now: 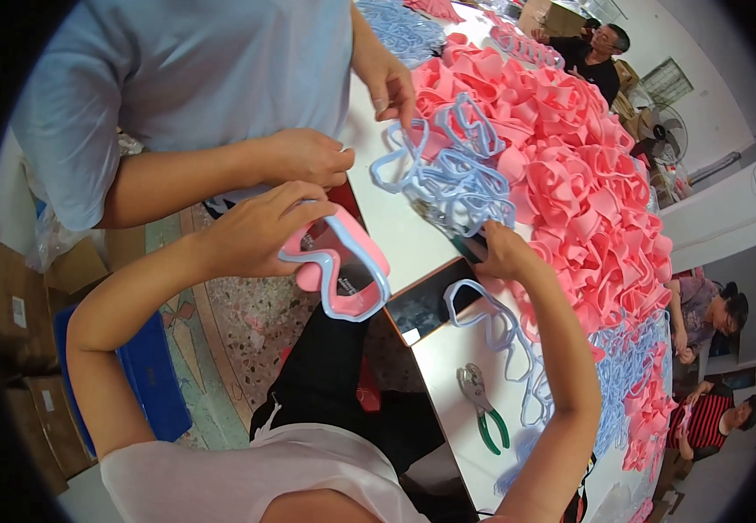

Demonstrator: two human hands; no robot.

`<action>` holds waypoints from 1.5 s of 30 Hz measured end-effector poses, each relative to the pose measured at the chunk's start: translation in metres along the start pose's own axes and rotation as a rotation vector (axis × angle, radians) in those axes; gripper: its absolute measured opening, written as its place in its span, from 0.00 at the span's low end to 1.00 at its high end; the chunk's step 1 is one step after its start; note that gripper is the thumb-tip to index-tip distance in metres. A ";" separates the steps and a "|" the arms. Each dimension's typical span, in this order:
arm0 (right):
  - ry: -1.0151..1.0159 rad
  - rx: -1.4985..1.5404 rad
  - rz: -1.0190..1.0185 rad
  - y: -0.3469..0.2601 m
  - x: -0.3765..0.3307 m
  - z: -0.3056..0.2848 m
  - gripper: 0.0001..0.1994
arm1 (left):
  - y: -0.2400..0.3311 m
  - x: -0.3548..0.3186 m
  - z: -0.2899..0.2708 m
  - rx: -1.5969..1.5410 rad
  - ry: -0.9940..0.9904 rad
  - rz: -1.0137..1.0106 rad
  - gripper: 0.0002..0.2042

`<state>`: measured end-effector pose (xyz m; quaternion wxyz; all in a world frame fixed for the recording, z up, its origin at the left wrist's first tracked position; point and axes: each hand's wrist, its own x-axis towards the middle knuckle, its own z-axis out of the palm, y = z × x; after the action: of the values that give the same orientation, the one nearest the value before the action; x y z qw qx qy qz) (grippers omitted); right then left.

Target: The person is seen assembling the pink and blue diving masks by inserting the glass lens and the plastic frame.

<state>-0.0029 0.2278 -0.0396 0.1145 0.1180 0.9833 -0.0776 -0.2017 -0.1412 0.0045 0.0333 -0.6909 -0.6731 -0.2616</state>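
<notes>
My left hand [277, 228] is closed on the upper edge of a diving mask [352, 261], a pink soft skirt with a light blue frame round it, held out past the table's edge. My right hand [507, 251] is over the table with its fingers closed round the dark green handle of a pair of pliers [465, 247]. The pliers' metal head rests against a heap of light blue mask frames [465, 179]. Just below this hand, a loose string of blue frames [500, 327] lies on the table. The right fingertips are partly hidden.
A big pile of pink mask skirts [561, 166] covers the table's far side. A dark-screened phone [430, 301] lies by the near edge, with green-handled pliers [482, 408] beyond it. A co-worker in a blue shirt [212, 78] stands close at the left, one hand touching a blue frame.
</notes>
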 end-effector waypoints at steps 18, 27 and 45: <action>-0.234 1.072 0.211 0.033 -0.062 -0.072 0.29 | -0.028 0.016 0.014 0.178 0.220 0.152 0.40; 0.143 0.937 -0.026 -0.019 -0.079 -0.088 0.42 | -0.028 0.064 0.033 0.164 0.234 0.214 0.42; 0.056 -0.120 0.091 -0.058 -0.088 -0.132 0.39 | -0.015 0.119 0.059 0.209 0.237 0.338 0.26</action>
<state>0.0384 0.1766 0.1160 0.0972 0.1576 0.9827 -0.0097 -0.2022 -0.0075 -0.0023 0.2269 -0.7510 -0.5627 -0.2604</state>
